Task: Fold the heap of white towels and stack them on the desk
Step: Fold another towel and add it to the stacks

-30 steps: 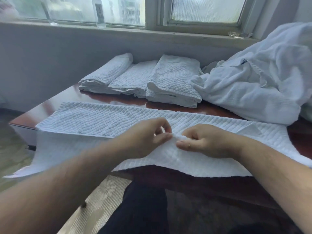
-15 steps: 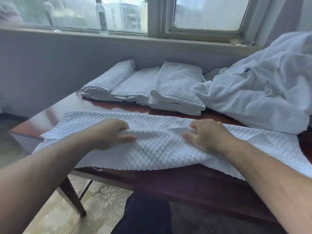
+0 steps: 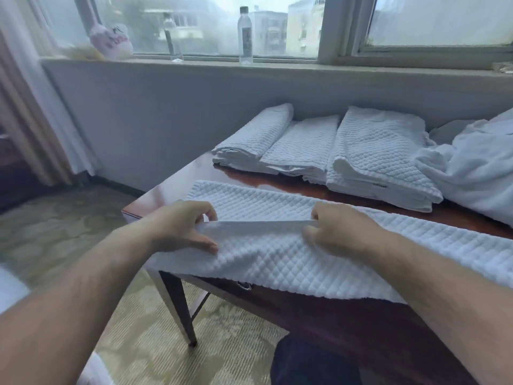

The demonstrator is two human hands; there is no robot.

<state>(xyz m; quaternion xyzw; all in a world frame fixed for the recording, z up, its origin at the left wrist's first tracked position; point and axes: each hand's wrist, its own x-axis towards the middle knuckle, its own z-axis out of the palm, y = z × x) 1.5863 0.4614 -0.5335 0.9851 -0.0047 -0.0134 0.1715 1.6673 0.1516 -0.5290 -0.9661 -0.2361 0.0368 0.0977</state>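
Note:
A long white quilted towel [image 3: 277, 262] lies across the near edge of the dark wooden desk [image 3: 166, 195], its near side hanging over the front. My left hand [image 3: 180, 226] and my right hand [image 3: 341, 229] each pinch a raised fold of it, stretched taut between them. Behind it three folded white towels [image 3: 319, 151] lie side by side against the wall. A heap of unfolded white towels [image 3: 472, 173] fills the desk's right end.
Two clear plastic bottles [image 3: 245, 34] and a pink bag [image 3: 111, 40] stand on the window sill above the desk. A curtain [image 3: 33, 107] hangs at the left. Patterned carpet [image 3: 69, 232] lies to the left of the desk and below it.
Both hands moved apart along the towel and drew its near part up toward the far side. The view swung left, showing more sill and curtain.

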